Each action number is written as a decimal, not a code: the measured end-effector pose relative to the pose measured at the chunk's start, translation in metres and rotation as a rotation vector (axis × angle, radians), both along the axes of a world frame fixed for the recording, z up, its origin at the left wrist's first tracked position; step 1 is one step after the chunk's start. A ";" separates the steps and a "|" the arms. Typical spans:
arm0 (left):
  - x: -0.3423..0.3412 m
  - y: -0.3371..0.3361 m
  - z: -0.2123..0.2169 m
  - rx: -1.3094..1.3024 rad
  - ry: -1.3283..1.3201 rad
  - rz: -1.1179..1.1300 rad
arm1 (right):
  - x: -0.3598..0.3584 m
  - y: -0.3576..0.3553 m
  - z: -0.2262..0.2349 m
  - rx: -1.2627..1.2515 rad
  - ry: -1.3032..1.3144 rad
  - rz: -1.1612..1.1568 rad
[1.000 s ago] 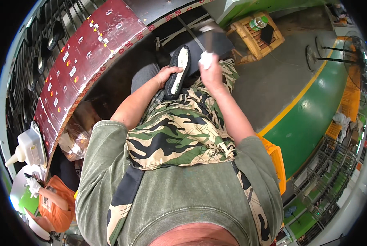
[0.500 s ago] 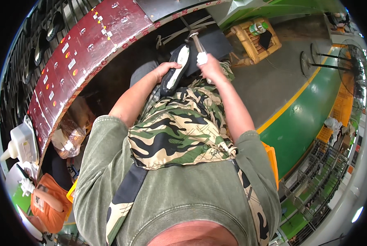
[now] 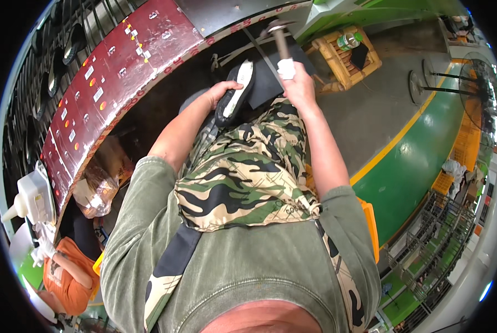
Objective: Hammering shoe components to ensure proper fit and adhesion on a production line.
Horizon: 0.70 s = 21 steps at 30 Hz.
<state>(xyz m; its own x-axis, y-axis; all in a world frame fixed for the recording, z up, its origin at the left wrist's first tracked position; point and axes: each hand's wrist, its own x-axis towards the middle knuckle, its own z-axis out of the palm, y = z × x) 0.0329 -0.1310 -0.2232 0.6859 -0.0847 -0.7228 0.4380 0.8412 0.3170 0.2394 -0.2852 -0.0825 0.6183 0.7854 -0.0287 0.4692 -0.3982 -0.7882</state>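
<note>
My left hand (image 3: 224,93) is closed on the side of a dark shoe upper (image 3: 238,100) with a long white underside facing up. The shoe rests over my lap, at the far edge of my camouflage apron (image 3: 231,183). In my right hand (image 3: 299,85) is a hammer (image 3: 281,41), gripped by its handle where something white is wrapped around it. Its head is raised beyond the shoe, to the right, and slightly blurred. The two are apart. A dark flat-topped block (image 3: 268,83) is just behind the shoe.
A dark red worktable (image 3: 107,77) curves along the left, with several dark shoes on a rack (image 3: 71,44) beyond it. A bamboo stool (image 3: 345,58) holding a green-capped bottle (image 3: 348,40) stands at the far right. A person in orange (image 3: 68,275) works at lower left.
My right hand has lifted the hammer up and away to the right of the shoe. The shoe has tilted a little more upright in my left hand.
</note>
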 end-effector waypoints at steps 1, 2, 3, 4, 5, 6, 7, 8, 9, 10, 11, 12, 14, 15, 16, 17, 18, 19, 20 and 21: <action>0.001 -0.004 0.001 0.061 0.002 0.054 | -0.006 0.001 0.027 0.039 0.152 -0.069; 0.001 -0.006 0.002 0.061 0.000 0.060 | -0.007 -0.001 0.028 0.193 0.048 -0.081; 0.000 -0.005 -0.001 0.053 0.002 0.067 | -0.017 0.003 0.018 0.267 0.130 -0.154; 0.000 -0.003 -0.001 0.050 0.002 0.067 | -0.028 0.003 -0.002 0.344 0.209 -0.235; 0.021 0.000 0.016 0.082 -0.030 -0.015 | -0.012 -0.012 -0.059 0.262 -0.073 -0.235; 0.029 0.000 0.019 0.088 -0.032 -0.045 | -0.004 -0.024 -0.085 -0.135 -0.395 -0.059; 0.016 -0.001 0.012 0.103 -0.002 -0.029 | -0.008 -0.010 -0.062 -0.298 -0.019 -0.026; 0.004 -0.004 0.005 0.117 0.028 -0.016 | -0.007 0.004 -0.037 -0.465 0.355 0.004; -0.002 -0.006 -0.006 0.087 0.018 0.036 | -0.005 0.013 -0.014 -0.381 0.324 0.004; 0.000 -0.010 -0.006 0.123 0.040 0.035 | -0.001 0.007 -0.001 -0.299 0.302 -0.026; -0.001 -0.009 -0.005 0.111 0.049 0.024 | 0.001 0.005 0.006 -0.077 0.230 -0.034; -0.001 -0.007 -0.004 0.101 0.056 0.017 | 0.002 0.003 0.011 0.057 0.191 -0.099; 0.002 -0.009 -0.004 0.107 0.051 0.021 | -0.007 0.004 0.014 0.405 0.157 -0.194; 0.003 -0.006 -0.003 0.117 0.046 0.010 | -0.029 0.006 0.009 0.486 0.323 -0.313; 0.009 -0.004 0.004 0.127 0.035 -0.015 | -0.032 -0.004 -0.026 0.434 0.269 -0.258; 0.012 -0.005 0.009 0.121 0.039 -0.042 | -0.026 -0.010 -0.048 -0.004 0.259 -0.131; 0.017 -0.003 0.012 0.117 0.042 -0.065 | -0.018 -0.013 -0.059 -0.439 0.246 0.002; 0.011 0.002 0.008 0.104 0.043 -0.071 | -0.014 0.001 -0.030 -0.411 0.278 0.010; 0.006 0.002 0.004 0.100 0.050 -0.048 | -0.010 0.002 -0.026 -0.262 0.433 0.008; 0.003 0.000 -0.002 0.118 0.045 -0.028 | -0.007 0.008 -0.007 -0.177 0.347 0.007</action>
